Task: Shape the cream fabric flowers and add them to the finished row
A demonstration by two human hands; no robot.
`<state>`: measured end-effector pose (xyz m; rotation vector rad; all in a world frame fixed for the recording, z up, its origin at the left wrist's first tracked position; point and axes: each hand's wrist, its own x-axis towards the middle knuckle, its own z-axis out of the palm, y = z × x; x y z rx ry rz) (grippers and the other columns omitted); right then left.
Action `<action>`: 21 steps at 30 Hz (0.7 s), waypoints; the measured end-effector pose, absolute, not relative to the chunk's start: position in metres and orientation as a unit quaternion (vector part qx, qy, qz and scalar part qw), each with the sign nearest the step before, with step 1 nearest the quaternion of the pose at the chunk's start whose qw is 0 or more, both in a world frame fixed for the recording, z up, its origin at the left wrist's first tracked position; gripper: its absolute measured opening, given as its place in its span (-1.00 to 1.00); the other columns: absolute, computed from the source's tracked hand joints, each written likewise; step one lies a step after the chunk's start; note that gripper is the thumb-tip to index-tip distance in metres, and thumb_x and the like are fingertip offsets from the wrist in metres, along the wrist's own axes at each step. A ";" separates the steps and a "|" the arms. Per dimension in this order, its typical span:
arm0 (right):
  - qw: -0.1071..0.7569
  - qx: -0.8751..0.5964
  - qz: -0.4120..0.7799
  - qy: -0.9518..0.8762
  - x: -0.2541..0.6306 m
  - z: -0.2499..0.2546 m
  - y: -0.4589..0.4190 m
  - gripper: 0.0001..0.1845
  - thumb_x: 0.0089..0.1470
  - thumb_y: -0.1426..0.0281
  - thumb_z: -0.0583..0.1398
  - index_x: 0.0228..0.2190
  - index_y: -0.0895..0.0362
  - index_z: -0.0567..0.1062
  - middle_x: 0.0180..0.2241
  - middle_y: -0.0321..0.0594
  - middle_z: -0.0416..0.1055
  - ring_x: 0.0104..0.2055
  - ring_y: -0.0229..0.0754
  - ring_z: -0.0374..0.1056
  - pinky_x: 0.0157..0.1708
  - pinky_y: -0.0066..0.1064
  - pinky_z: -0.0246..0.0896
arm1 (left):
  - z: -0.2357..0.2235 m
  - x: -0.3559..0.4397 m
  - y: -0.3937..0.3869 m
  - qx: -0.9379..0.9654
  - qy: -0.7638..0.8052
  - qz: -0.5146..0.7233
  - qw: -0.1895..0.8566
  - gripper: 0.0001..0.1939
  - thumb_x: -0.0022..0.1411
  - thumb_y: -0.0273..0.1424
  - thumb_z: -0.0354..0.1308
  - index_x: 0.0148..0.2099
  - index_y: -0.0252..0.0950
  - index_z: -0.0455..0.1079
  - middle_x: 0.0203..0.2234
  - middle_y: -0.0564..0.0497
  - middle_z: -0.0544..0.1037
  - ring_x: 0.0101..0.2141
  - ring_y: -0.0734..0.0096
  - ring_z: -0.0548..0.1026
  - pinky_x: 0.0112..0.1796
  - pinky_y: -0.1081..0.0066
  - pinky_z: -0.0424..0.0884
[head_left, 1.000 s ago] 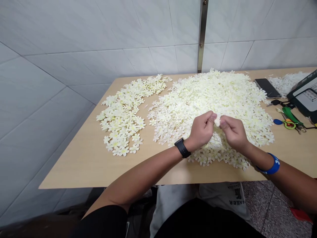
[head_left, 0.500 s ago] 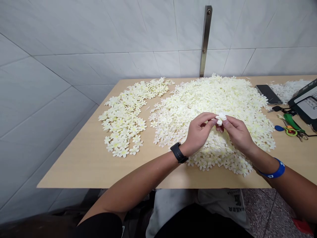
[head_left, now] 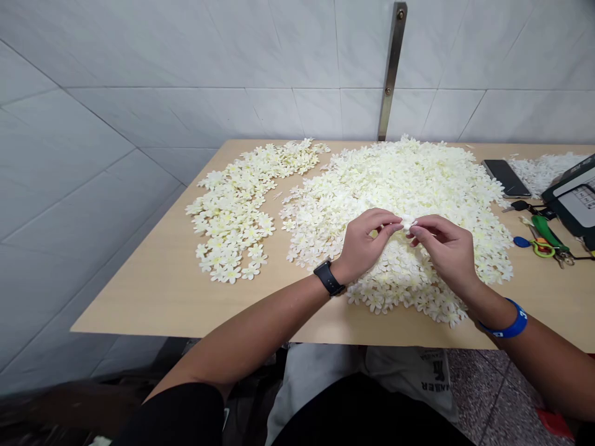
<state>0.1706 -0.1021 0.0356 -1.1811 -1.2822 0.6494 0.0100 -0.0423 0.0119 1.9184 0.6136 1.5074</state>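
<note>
Between my two hands, above the pile, is a small white artificial flower (head_left: 407, 224), partly covered by my fingertips. My left hand (head_left: 370, 243), with a black watch on its wrist, pinches the flower's left side between thumb and fingers. From the right, my right hand (head_left: 447, 248) pinches the other side; a blue wristband circles that forearm. Beneath both hands spreads a large heap of white flowers with pale yellow centres (head_left: 353, 186). To the left lies a smaller curved heap of similar flowers (head_left: 232, 217).
The tan table (head_left: 153, 297) stands against a tiled wall. On its right lie a dark phone (head_left: 506, 178), a heap of thin white pieces (head_left: 542, 168), a dark box (head_left: 576, 198), and keys with scissors and a green-handled tool (head_left: 548, 233).
Both hands have shifted slightly left, with the fingertips a little farther apart around the flower. The flower shows less between them. The camera view has tilted slightly.
</note>
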 end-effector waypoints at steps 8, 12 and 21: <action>0.576 -0.501 0.352 -0.542 0.177 0.032 -0.097 -0.72 -0.09 0.18 0.49 -0.45 0.08 0.61 -0.42 -0.26 0.51 -0.51 -0.27 0.42 -0.50 -0.36 0.46 | 0.007 0.006 -0.037 0.764 0.212 0.563 0.233 -0.87 0.39 -0.37 0.23 -0.23 -0.26 0.56 -0.32 -0.03 0.66 -0.25 0.40 0.57 -0.19 0.35 0.48; 0.573 -0.491 0.365 -0.545 0.180 0.029 -0.096 -0.72 -0.08 0.19 0.49 -0.43 0.08 0.59 -0.44 -0.29 0.49 -0.52 -0.28 0.41 -0.49 -0.37 0.47 | 0.007 0.006 -0.036 0.769 0.211 0.555 0.239 -0.85 0.42 -0.36 0.18 -0.23 -0.27 0.51 -0.32 -0.04 0.63 -0.26 0.39 0.55 -0.19 0.34 0.47; 0.584 -0.493 0.342 -0.546 0.181 0.028 -0.094 -0.77 -0.02 0.24 0.45 -0.41 0.08 0.57 -0.39 -0.28 0.46 -0.44 -0.28 0.40 -0.44 -0.39 0.50 | 0.010 0.004 -0.035 0.760 0.255 0.529 0.280 -0.90 0.41 -0.37 0.17 -0.19 -0.28 0.43 -0.28 -0.01 0.54 -0.28 0.49 0.49 -0.33 0.50 0.41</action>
